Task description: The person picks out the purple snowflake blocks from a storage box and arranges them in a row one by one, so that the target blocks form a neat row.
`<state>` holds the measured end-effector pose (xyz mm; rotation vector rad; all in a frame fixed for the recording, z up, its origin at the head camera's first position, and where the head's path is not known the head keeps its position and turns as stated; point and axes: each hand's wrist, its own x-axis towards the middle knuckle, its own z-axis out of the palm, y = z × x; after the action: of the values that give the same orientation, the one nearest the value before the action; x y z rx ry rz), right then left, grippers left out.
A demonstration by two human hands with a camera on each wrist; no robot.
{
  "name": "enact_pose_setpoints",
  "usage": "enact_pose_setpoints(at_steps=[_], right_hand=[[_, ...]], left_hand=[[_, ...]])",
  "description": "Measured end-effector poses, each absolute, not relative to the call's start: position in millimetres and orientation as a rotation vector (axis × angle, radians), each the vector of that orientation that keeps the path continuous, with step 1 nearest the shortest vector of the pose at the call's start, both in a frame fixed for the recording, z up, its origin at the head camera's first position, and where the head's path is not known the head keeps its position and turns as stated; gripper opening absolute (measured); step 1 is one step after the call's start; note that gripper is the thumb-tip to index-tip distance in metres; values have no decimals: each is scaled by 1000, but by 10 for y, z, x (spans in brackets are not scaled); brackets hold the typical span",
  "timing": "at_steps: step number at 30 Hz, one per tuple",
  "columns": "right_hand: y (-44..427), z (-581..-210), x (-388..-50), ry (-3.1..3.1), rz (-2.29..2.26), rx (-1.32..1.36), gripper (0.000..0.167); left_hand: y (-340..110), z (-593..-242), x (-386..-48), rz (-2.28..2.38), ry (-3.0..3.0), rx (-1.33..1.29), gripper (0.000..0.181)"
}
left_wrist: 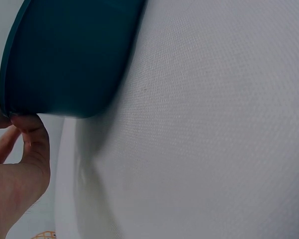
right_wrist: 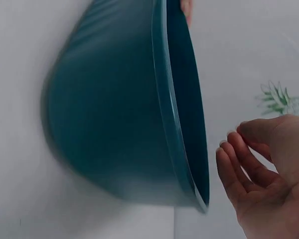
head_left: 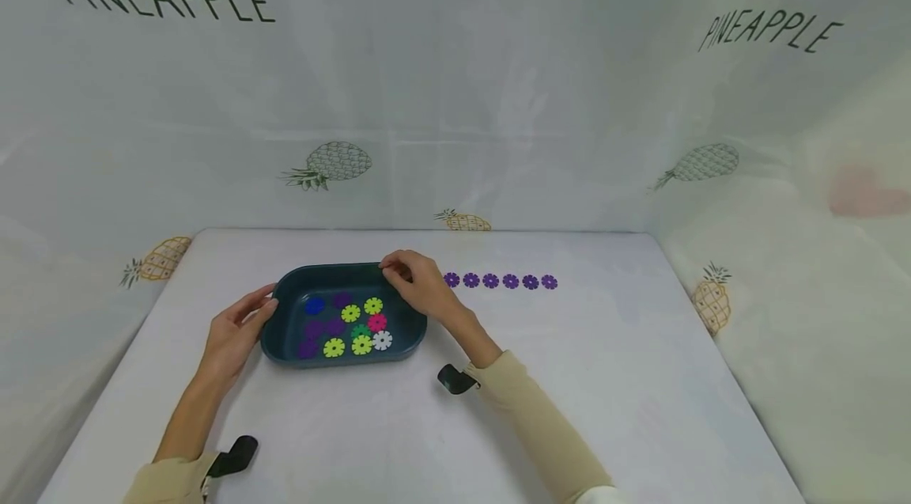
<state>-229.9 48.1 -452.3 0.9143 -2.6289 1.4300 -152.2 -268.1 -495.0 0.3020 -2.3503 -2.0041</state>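
Note:
A dark teal oblong basin point(head_left: 398, 334) stands on the white table, left of the middle. Inside lie flower-shaped plastic discs: several purple point(head_left: 313, 328) and yellow point(head_left: 334, 347), plus a blue disc point(head_left: 315, 306), a pink disc point(head_left: 377, 322), a green disc point(head_left: 360, 331) and a white disc point(head_left: 382, 340). My left hand point(head_left: 236, 334) pinches the basin's left end at the rim, thumb outside. Over the basin's far right rim hovers my right hand point(head_left: 421, 282), fingers loosely bent. The right wrist view shows that hand point(right_wrist: 264, 169) apart from the basin, with nothing visible between its fingertips.
Right of the basin, several purple flower discs point(head_left: 491, 281) lie in a straight row along the far part of the table. The white tabletop point(head_left: 605, 377) reaches out to the right. Pineapple-printed sheeting point(head_left: 498, 92) hangs behind and at the sides.

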Motion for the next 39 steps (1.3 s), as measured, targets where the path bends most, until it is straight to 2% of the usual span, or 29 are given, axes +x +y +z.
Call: enact_pose_setpoints(at_steps=[22, 35, 39], right_hand=[[-132, -4786, -2266, -2764, 1416, 1060, 26], [-233, -4972, -2215, -2883, 1354, 1059, 26], [-260, -4986, -2213, -2916, 1179, 1145, 27]], left_hand=[[-2679, -4944, -1527, -2012, -2355, 281, 57], [-2669, -4950, -1534, -2041, -2331, 302, 53], [-2681, -4947, -1531, -2019, -2342, 300, 55]])
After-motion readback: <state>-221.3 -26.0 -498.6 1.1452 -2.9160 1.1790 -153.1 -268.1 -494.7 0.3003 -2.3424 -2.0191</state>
